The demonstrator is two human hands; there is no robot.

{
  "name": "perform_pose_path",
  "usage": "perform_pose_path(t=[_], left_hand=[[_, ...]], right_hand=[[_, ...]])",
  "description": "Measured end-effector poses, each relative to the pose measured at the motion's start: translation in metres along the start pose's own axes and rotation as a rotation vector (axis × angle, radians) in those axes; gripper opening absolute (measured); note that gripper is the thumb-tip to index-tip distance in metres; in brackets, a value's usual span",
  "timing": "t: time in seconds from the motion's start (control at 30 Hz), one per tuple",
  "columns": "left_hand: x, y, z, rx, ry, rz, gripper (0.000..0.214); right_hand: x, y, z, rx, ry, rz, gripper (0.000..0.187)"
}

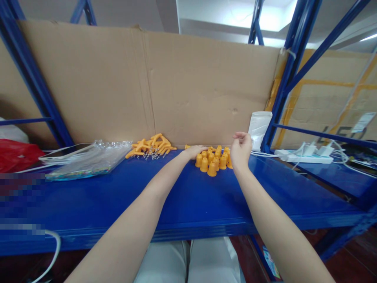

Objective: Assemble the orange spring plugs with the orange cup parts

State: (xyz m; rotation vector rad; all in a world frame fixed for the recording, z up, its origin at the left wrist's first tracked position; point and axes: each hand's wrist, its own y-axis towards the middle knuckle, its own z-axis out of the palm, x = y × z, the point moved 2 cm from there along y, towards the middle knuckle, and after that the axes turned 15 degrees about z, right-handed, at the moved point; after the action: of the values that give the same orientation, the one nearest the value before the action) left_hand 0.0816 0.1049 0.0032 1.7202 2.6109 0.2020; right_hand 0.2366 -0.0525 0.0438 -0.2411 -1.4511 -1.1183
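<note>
Back from the front edge of the blue bench (203,204), nearer its rear edge, we see bell-shaped orange plastic caps (211,169) standing in a cluster, with our right hand (242,151) just beside them on the right, its fingers loosely bent, and our left hand (196,151) stretched along their left side; we cannot tell whether either grips anything. Further left towards the rear edge we have a heap of orange-handled corkscrews (160,144), and behind it all we face a brown cardboard panel (200,90).
</note>
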Motion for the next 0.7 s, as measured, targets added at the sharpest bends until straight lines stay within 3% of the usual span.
perform_pose_path(t=[0.23,0.7], left_hand=[[0.001,-0.014,-0.001,0.003,0.053,-0.033,0.046],[-0.001,-0.074,-0.018,0.063,0.13,-0.204,0.041]], right_hand=[[-0.003,0.001,0.0,0.001,-0.007,-0.007,0.017],[-0.009,0.008,0.0,0.002,-0.036,0.005,0.018]])
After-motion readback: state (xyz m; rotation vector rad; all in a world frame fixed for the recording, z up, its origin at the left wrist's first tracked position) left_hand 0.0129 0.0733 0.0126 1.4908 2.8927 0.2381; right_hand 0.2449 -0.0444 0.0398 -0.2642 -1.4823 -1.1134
